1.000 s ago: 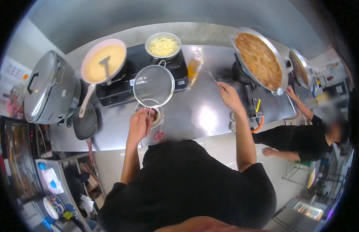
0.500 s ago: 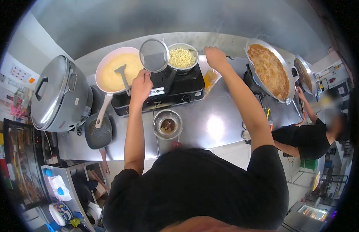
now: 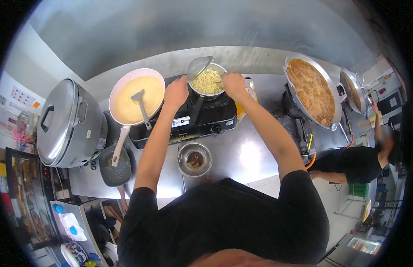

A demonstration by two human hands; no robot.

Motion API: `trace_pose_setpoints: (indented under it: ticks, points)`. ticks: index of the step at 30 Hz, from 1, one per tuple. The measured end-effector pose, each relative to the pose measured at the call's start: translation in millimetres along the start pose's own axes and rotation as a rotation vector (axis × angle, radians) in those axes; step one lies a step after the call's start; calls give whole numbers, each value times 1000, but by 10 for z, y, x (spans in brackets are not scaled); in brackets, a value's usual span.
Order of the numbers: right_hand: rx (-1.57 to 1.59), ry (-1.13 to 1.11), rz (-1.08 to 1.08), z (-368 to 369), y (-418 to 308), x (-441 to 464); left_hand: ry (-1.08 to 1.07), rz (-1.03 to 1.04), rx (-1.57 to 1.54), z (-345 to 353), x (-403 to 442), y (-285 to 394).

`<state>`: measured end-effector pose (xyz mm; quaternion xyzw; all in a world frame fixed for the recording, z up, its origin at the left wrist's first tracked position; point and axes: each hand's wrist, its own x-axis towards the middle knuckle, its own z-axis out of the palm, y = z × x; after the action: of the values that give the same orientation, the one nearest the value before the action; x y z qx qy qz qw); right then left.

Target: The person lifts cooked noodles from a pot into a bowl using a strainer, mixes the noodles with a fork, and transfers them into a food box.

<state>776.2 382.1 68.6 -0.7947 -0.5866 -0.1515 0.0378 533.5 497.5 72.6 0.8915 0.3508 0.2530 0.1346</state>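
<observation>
My left hand (image 3: 176,92) is closed on a mesh strainer (image 3: 198,66), which tilts over the far left rim of a small pot (image 3: 209,96). Pale yellow instant noodles (image 3: 205,82) fill the pot, which sits on a black portable gas stove (image 3: 184,127). At the pot's right rim, my right hand (image 3: 234,86) grips a thin metal utensil (image 3: 219,81) whose tip reaches the noodles; its exact kind is hidden. Left of the stove, a pink-white pan (image 3: 115,86) holds creamy yellow sauce with a grey spatula (image 3: 142,104) in it.
A metal bowl (image 3: 183,165) with dark sauce sits in front of the stove. Right stands a large pan of bubbling brown food (image 3: 311,91); a yellow packet (image 3: 252,94) lies nearer. A big lidded cooker (image 3: 66,129) and grey square pan (image 3: 115,167) are left. A co-worker (image 3: 360,162) stands right.
My left hand has moved the strainer right, from beside the pot to over it, and tilted it. My right hand has come down and left to the pot's rim with the utensil.
</observation>
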Motion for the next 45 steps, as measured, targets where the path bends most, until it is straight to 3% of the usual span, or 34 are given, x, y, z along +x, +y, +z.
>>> trace_pose_setpoints:
  ticks: [8, 10, 13, 17, 19, 22, 25, 29, 36, 39, 45]
  points:
    - [-34, -16, -34, -409, 185, -68, -29, 160, 157, 158, 234, -81]
    - [-36, 68, 10, -402, 251, 52, -100, 121, 238, 94, 278, -40]
    - [-16, -23, -9, -123, 114, 253, -82, 110, 275, 63, 275, -17]
    - [-20, 199, -224, 155, -157, 159, -45, 106, 263, 66, 254, 25]
    - [-15, 196, -302, 51, -244, -3, -40, 106, 261, 59, 227, 39]
    - [-106, 16, -316, -215, -116, -223, -26, 99, 278, 105, 195, 10]
    - [-105, 30, -205, -495, 122, -238, -29, 92, 326, 116, 197, 19]
    - [-125, 120, -259, -345, 132, 113, 11, 105, 415, 69, 188, 149]
    - [34, -3, -251, 286, -284, 192, 38, 162, 508, 156, 191, 226]
    - [-25, 5, -357, 84, -63, 25, 29, 152, 455, 168, 122, 202]
    - [-160, 7, -321, -375, 483, -73, -53, 117, 430, 62, -31, 377]
